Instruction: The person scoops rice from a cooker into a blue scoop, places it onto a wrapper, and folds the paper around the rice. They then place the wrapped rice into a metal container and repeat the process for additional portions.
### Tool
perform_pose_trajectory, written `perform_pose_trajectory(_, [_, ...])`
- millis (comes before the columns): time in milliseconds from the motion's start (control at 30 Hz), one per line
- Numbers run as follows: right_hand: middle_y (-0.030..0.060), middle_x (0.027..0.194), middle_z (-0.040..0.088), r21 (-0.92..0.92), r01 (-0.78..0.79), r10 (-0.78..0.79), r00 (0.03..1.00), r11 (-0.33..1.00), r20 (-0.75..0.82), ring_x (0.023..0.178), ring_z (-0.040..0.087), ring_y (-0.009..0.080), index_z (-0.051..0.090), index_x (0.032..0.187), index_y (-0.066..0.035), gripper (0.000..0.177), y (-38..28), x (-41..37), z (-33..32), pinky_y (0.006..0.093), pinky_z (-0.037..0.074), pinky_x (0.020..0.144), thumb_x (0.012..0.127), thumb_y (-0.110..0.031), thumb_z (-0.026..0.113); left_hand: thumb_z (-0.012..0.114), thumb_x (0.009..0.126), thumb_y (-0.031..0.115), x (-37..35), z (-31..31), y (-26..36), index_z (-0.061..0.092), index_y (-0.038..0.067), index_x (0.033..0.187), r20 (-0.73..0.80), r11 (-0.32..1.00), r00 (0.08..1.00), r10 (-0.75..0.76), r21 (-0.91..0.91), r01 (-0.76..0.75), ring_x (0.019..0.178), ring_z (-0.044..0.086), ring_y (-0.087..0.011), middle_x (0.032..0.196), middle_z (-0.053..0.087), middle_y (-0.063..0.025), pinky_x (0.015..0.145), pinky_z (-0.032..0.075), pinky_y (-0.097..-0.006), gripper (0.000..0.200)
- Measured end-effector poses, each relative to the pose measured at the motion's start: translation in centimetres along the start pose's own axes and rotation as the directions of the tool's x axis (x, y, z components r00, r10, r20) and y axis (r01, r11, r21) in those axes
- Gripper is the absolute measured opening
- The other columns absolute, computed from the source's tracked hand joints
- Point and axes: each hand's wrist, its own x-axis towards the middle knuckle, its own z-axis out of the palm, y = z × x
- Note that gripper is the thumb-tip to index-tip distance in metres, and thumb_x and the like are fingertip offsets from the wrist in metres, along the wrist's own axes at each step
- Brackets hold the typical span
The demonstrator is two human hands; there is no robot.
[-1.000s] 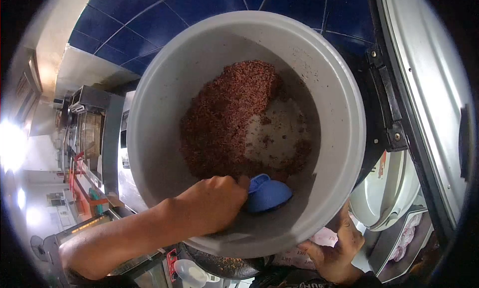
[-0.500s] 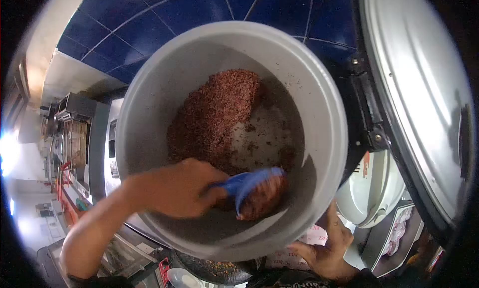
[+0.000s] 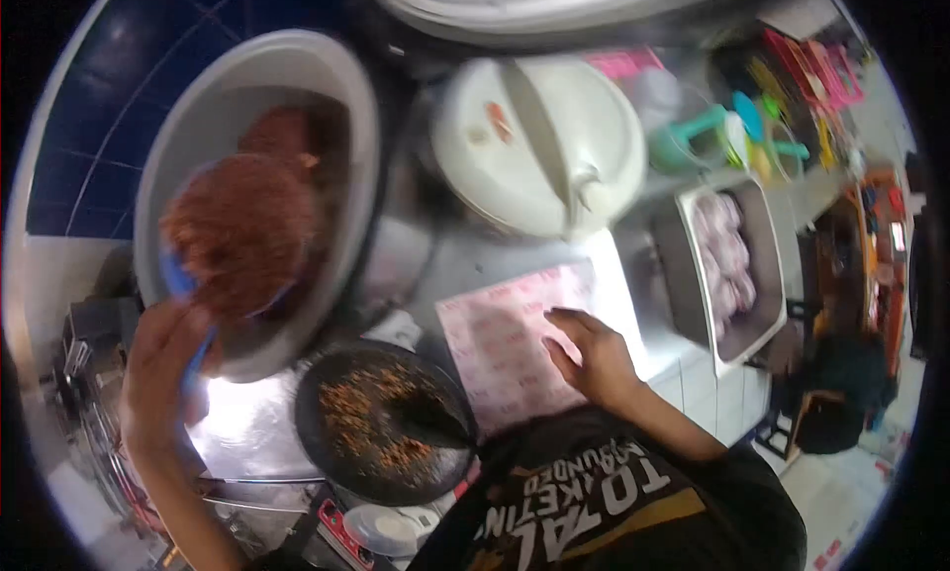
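Holding the blue scoop (image 3: pixel 181 277) in my left hand (image 3: pixel 163 363), I have the fingers closed around its handle, in the left part of the frame. The scoop carries a heaped load of dark red grain (image 3: pixel 242 225) and is over the grey pot (image 3: pixel 203 111). I think this load is rather heavy for its size, soft and a little sticky, and loose pieces could fall from the top. The scoop itself looks light and stiff, so the handle is the good place to grip, keeping the bowl level.

My right hand (image 3: pixel 599 363) is released, with the fingers half bent, near the printed paper (image 3: pixel 500 333) on the metal desk (image 3: pixel 455 269). This paper seems thin and easy to crease; I would take it by an edge.

Inside the pot there is more red grain. The black pan (image 3: pixel 371 487), at the lower centre, contains orange-brown crumbs (image 3: pixel 351 408). The metal tray (image 3: pixel 688 274), at the right, holds pale pink bundles (image 3: pixel 727 254). What the white lidded container (image 3: pixel 618 126) contains, I cannot tell.
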Motion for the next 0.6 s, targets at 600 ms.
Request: perform_pose_trajectory(600, [0.0224,0.118,0.054,-0.25,-0.342,0.341,0.939,0.906,-0.047,0.113,0.056,0.0409,0.049,0.132,0.002,0.075,12.9,-7.4,3.7,0.0463,0.053,0.092,0.076,-0.032,0.084,0.057,0.099,0.017,-10.0,38.7,-25.3,0.057,-0.002,0.116,-0.117,0.932,0.925,0.362,0.036,-0.361,0.069,0.064,-0.0371,0.085,0.065,-0.0217,0.062,0.054,-0.0452,0.025])
